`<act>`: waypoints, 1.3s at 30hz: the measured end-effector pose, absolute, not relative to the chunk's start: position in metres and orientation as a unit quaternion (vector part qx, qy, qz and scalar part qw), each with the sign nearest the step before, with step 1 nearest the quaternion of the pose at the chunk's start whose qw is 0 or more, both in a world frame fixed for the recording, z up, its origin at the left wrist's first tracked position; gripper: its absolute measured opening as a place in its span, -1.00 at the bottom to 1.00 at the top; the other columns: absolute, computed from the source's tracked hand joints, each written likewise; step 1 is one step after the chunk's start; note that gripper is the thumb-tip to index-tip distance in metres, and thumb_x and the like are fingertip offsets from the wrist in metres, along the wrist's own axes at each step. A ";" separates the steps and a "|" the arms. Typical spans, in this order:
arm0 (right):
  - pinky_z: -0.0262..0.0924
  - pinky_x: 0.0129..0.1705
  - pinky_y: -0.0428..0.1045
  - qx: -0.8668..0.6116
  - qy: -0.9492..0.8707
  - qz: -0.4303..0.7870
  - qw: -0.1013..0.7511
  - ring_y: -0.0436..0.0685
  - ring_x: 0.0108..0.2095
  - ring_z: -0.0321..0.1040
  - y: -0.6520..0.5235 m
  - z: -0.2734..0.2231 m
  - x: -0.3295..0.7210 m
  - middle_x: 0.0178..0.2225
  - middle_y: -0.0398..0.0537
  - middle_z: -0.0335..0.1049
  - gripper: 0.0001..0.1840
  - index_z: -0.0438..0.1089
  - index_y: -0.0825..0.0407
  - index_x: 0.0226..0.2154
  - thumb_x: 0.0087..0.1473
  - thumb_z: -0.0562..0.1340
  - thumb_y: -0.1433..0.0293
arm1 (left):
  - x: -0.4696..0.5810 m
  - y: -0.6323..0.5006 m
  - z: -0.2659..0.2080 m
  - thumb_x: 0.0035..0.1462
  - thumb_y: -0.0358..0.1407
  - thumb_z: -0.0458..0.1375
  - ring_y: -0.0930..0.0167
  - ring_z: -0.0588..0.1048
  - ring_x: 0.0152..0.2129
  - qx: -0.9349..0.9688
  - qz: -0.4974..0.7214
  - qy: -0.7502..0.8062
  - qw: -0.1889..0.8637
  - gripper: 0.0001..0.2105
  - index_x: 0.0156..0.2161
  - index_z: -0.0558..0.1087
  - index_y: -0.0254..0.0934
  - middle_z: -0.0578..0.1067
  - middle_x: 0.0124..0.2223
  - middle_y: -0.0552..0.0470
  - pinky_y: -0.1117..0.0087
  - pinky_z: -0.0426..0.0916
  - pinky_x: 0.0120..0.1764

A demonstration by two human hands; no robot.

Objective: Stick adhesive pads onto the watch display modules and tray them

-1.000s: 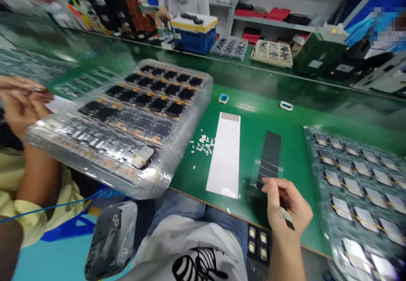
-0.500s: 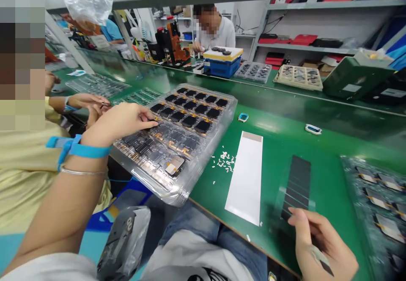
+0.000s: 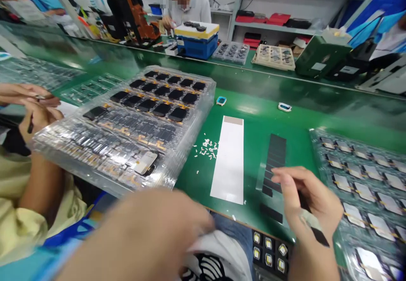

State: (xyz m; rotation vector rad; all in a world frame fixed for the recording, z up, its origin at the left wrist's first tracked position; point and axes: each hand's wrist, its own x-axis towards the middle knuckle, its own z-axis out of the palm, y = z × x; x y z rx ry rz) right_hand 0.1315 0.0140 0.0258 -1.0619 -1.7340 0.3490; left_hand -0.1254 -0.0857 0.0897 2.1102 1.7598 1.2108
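Observation:
My left hand (image 3: 177,226), smeared by motion, is low in front of me by the near edge of the stacked clear plastic trays (image 3: 173,175); its fingers cannot be made out. In the top tray lie rows of black screens (image 3: 147,105), one of them (image 3: 95,112) alone at the left of a row. A pale-backed screen (image 3: 146,162) lies near the tray's front. My right hand (image 3: 311,200) hovers with thumb and forefinger pinched over the sheet of black adhesive strips (image 3: 275,156); what is between the fingertips is hidden. A dark-ended patch (image 3: 317,234) sticks to that hand.
A white strip of paper (image 3: 228,162) lies mid-bench beside small white scraps (image 3: 207,149). Two small frames (image 3: 221,100) lie farther back. Another tray of screens (image 3: 361,179) is at right. A black holder (image 3: 269,251) sits below the bench edge. A neighbour's hands (image 3: 38,107) work at left.
My left hand has left the tray and come down toward me; a black screen shows where it was. My right hand stays by the black strips. The view has shifted right and down.

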 end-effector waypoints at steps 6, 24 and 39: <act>0.20 -0.45 -0.11 -0.320 -0.827 0.104 0.450 -0.03 -0.46 0.38 0.044 0.044 0.112 -0.40 -0.11 0.45 -0.86 0.44 0.04 -0.26 0.29 0.15 0.48 | -0.064 -0.034 0.027 0.41 -0.38 -0.12 0.45 0.50 -0.49 0.734 0.342 0.501 0.307 -0.79 -0.02 0.34 -0.21 0.56 -0.29 0.08 0.45 0.30 -0.39; 0.35 -0.29 -0.12 -0.278 -0.870 0.142 0.381 -0.01 -0.24 0.50 0.038 0.006 0.095 -0.20 -0.07 0.51 -0.86 0.40 0.07 -0.14 0.24 0.25 0.56 | -0.072 -0.018 -0.015 0.41 -0.27 0.05 0.52 0.38 -0.50 0.542 0.496 0.514 0.443 -0.92 -0.14 0.35 -0.19 0.36 -0.43 0.19 0.53 0.27 -0.38; 0.29 -0.38 -0.08 -0.284 -0.892 0.088 0.341 0.00 -0.31 0.47 0.037 0.001 0.092 -0.26 -0.09 0.51 -0.84 0.41 0.09 -0.17 0.27 0.16 0.58 | -0.074 -0.019 -0.011 0.34 -0.39 0.11 0.55 0.41 -0.52 0.599 0.476 0.541 0.350 -0.94 -0.14 0.41 -0.20 0.46 -0.39 0.17 0.56 0.30 -0.37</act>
